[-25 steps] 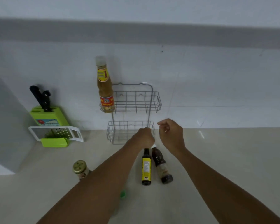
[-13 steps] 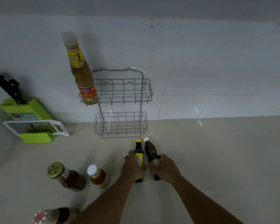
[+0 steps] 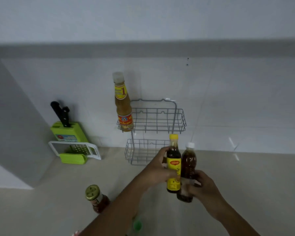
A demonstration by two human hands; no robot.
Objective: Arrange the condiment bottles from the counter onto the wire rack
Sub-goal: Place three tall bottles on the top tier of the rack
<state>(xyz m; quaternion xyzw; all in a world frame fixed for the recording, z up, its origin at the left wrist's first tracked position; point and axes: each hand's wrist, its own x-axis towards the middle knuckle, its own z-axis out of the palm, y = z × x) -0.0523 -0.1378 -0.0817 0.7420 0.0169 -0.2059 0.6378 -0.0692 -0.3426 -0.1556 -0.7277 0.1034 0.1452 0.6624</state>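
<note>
A grey two-tier wire rack hangs on the white wall above the counter. A tall orange sauce bottle stands at the left end of its upper basket. My left hand grips a dark bottle with a yellow cap and yellow label, held upright above the counter. Right beside it, my right hand grips a brown bottle with a white cap. Both bottles are in front of the rack's lower basket, touching each other.
A gold-lidded jar stands on the beige counter to the left of my left arm. A green cap peeks out below that arm. A green knife block and a white grater sit at the back left.
Both hands closed on the two lying bottles and lifted them upright off the counter toward the rack. The camera view tilted up again.
</note>
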